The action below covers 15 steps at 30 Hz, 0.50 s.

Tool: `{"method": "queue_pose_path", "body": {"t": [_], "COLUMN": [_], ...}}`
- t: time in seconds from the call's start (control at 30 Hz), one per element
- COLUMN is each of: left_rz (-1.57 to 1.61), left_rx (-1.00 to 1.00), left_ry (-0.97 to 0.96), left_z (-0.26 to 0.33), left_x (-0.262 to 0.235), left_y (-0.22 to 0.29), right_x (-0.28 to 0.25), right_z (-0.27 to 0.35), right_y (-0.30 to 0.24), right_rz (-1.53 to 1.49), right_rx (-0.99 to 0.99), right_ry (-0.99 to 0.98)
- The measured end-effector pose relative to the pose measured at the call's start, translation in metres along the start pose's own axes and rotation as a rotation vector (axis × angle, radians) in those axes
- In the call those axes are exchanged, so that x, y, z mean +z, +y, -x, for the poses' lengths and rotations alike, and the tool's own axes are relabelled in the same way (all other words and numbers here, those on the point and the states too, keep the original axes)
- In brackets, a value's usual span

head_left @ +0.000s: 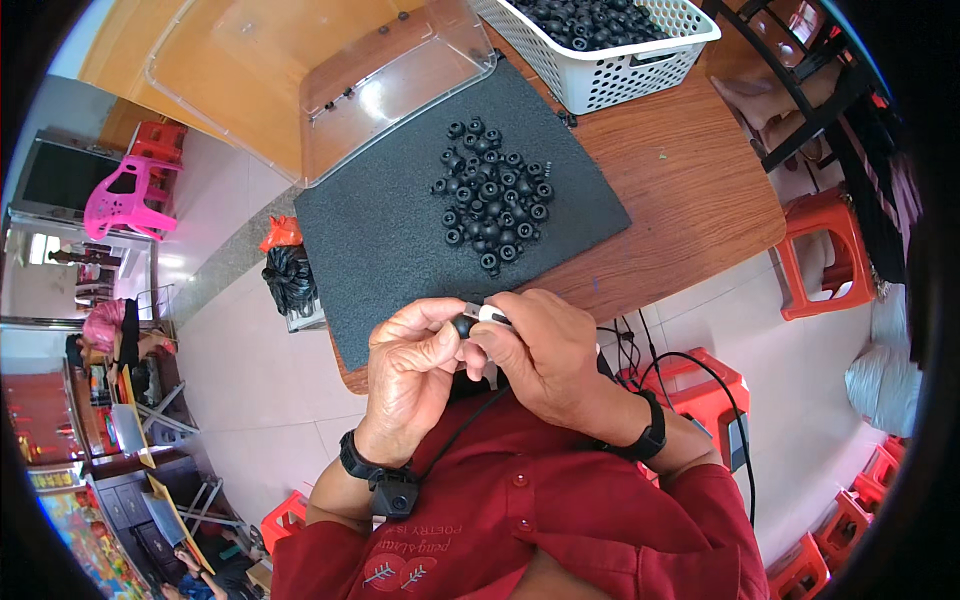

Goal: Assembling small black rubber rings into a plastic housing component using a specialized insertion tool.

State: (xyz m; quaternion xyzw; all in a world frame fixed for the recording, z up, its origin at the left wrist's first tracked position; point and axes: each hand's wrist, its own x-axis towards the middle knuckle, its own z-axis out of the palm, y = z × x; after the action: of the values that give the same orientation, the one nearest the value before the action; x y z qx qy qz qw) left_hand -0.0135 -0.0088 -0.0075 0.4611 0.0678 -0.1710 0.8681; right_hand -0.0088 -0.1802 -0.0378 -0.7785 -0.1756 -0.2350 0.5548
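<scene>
In front of my chest, my left hand (408,368) pinches a small round black part (463,326) between thumb and fingers. My right hand (552,352) is closed round a small white-handled tool (491,314), whose short metal tip meets the black part. Its exact kind is partly hidden by my fingers. Beyond my hands, a heap of similar black knob-like parts (490,190) lies on a dark grey mat (375,240). Several of those parts show a ring-shaped opening.
A clear plastic bin (395,115) lies at the mat's far left, with a few black bits in it. At the back of the wooden table (690,200), a white perforated basket (640,75) holds more black parts. Black cables (715,375) and a red stool (700,395) are at the right.
</scene>
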Motion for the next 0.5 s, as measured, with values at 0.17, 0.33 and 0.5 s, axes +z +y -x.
{"method": "queue_pose_path", "body": {"t": [0.17,0.33,0.5], "left_rz": [-0.026,-0.03,-0.038], "left_rx": [-0.019,-0.054,-0.037], "left_ry": [0.031,0.033,0.022], "left_z": [-0.0006,-0.0006,0.0001], "left_x": [-0.0003,0.0004,0.0011], "left_y": [0.0024,0.0043,0.004], "right_x": [-0.0006,-0.0029,-0.0016], "right_z": [-0.0019,-0.0023,-0.0025], "right_y": [-0.0006,-0.0027,-0.003], "right_rz": [0.105,0.17,0.177], "right_rx": [-0.088,-0.114,-0.132], "right_ry": [0.007,0.002,0.034]}}
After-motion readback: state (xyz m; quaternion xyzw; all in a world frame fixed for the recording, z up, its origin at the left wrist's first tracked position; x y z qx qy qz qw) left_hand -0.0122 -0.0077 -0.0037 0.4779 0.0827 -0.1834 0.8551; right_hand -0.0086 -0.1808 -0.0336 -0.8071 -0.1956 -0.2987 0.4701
